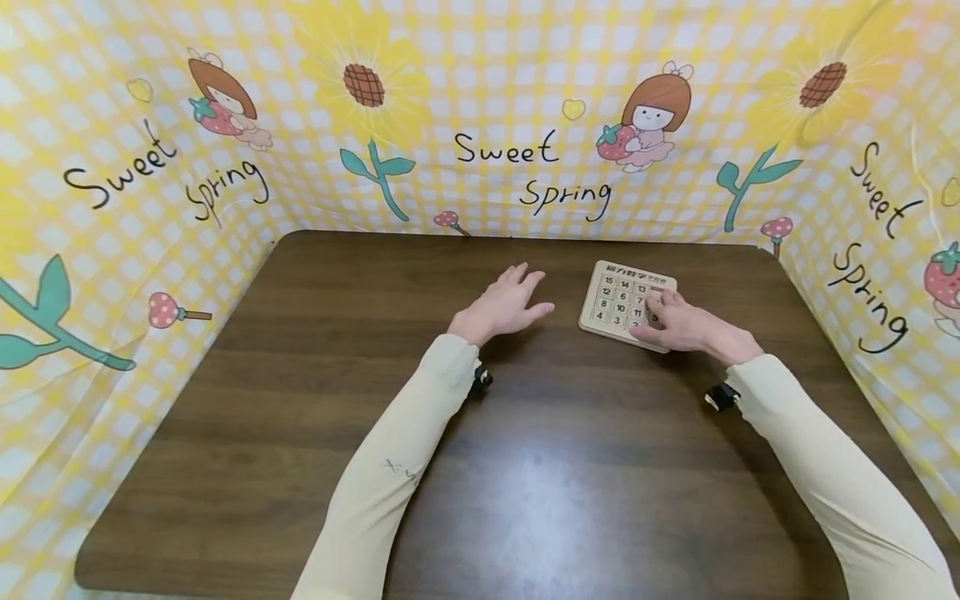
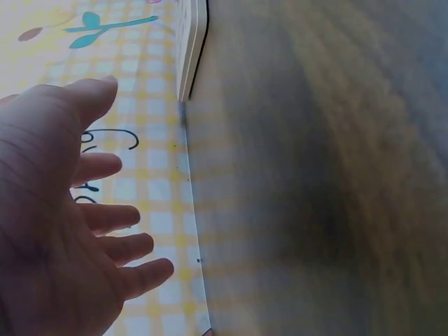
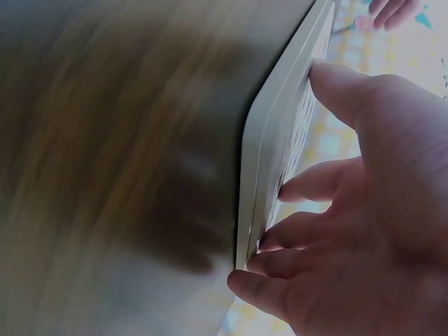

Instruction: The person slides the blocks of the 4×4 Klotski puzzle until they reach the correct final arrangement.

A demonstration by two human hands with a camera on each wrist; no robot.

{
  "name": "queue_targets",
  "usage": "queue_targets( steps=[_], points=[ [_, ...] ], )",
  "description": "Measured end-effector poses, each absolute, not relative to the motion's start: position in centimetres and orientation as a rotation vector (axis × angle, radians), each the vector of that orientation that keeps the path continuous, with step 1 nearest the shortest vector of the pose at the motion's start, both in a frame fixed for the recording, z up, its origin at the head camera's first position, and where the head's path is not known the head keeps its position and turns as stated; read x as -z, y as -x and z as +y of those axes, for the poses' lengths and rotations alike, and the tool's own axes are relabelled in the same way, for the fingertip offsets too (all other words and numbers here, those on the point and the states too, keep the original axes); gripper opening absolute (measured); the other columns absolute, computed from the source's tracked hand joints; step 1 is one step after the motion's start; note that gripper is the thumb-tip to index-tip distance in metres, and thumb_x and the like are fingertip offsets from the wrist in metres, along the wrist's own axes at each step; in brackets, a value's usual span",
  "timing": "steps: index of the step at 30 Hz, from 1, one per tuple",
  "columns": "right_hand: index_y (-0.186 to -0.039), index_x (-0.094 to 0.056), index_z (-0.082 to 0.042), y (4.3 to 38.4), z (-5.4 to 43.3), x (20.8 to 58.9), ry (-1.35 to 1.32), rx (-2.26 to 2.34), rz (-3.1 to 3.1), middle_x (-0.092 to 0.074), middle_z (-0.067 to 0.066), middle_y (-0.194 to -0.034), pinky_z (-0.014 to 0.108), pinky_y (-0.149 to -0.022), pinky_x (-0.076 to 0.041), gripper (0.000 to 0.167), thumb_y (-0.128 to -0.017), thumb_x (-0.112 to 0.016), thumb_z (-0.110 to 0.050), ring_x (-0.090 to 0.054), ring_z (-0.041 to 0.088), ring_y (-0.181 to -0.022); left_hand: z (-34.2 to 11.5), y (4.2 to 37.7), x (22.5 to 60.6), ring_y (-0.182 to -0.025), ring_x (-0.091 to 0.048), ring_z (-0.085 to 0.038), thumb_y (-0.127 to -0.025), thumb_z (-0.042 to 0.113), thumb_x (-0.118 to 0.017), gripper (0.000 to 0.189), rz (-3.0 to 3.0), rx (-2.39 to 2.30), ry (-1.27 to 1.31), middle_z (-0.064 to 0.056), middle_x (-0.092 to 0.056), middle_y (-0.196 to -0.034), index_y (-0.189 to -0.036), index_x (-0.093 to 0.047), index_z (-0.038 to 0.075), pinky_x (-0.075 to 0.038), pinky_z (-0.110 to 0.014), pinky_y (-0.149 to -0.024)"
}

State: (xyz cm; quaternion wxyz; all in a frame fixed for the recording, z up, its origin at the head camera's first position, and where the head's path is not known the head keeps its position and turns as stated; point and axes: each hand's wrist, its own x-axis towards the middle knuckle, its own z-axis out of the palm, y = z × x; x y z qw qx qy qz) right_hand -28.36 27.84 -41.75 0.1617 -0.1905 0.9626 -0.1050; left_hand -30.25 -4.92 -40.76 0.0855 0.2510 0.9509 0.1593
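A pale number sliding puzzle [image 1: 622, 302] lies flat on the table, with several numbered tiles under a line of printed characters. My right hand [image 1: 686, 325] is over its right part, covering some tiles. In the right wrist view, the thumb [image 3: 343, 91] and fingers [image 3: 318, 180] are spread, with tips at the tile face and little finger by the board's edge. My left hand [image 1: 501, 307] hovers left of the puzzle, holding nothing. Its fingers [image 2: 115, 218] are extended and parted in the left wrist view, where the puzzle's edge [image 2: 194, 42] shows at the top.
The dark wooden table [image 1: 315, 400] has rounded corners. A yellow checked cloth [image 1: 517, 50] printed with flowers and words stands behind it and along both sides. Each wrist carries a small black device, such as the one at the right cuff [image 1: 722, 397].
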Motion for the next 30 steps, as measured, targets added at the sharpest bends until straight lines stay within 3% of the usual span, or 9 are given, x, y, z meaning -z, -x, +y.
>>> queue_targets(
  steps=[9, 18, 23, 30],
  points=[
    [-0.153, -0.020, 0.006, 27.4, 24.9, 41.9, 0.606, 0.316, 2.735, -0.005, 0.037, -0.158, 0.062, -0.119, -0.019, 0.087, -0.097, -0.051, -0.053, -0.004, 0.052, -0.147, -5.4, 29.5, 41.0, -0.152, -0.013, -0.038, -0.098, 0.060, -0.042, 0.075, 2.804, -0.431, -0.636, -0.018, -0.014, -0.164, -0.157, -0.020, 0.020, -0.022, -0.053, -0.123],
    [-0.154, -0.024, 0.003, 26.8, 22.9, 42.2, 0.691, 0.321, 2.742, -0.011, 0.032, -0.159, 0.059, -0.116, -0.029, 0.086, -0.095, -0.055, -0.053, -0.009, 0.048, -0.149, -4.8, 28.9, 40.8, -0.152, -0.011, -0.038, -0.095, 0.060, -0.049, 0.083, 2.759, -0.324, -0.710, -0.017, -0.013, -0.165, -0.158, -0.018, 0.016, -0.020, -0.050, -0.124],
    [-0.154, -0.023, 0.002, 26.5, 22.3, 42.3, 0.695, 0.329, 2.733, -0.006, 0.032, -0.161, 0.059, -0.117, -0.028, 0.087, -0.095, -0.055, -0.054, -0.007, 0.047, -0.149, -4.4, 28.7, 41.1, -0.153, -0.009, -0.034, -0.089, 0.061, -0.059, 0.096, 2.712, -0.240, -0.774, -0.018, -0.009, -0.165, -0.158, -0.016, 0.010, -0.018, -0.046, -0.125],
    [-0.154, -0.024, 0.002, 26.3, 21.6, 42.3, 0.716, 0.346, 2.715, -0.006, 0.032, -0.160, 0.060, -0.116, -0.028, 0.087, -0.095, -0.055, -0.054, -0.007, 0.047, -0.149, -4.5, 28.9, 41.6, -0.155, -0.004, -0.028, -0.083, 0.067, -0.063, 0.106, 2.694, -0.197, -0.744, -0.011, -0.005, -0.167, -0.159, -0.014, 0.011, -0.015, -0.040, -0.126]
  ],
)
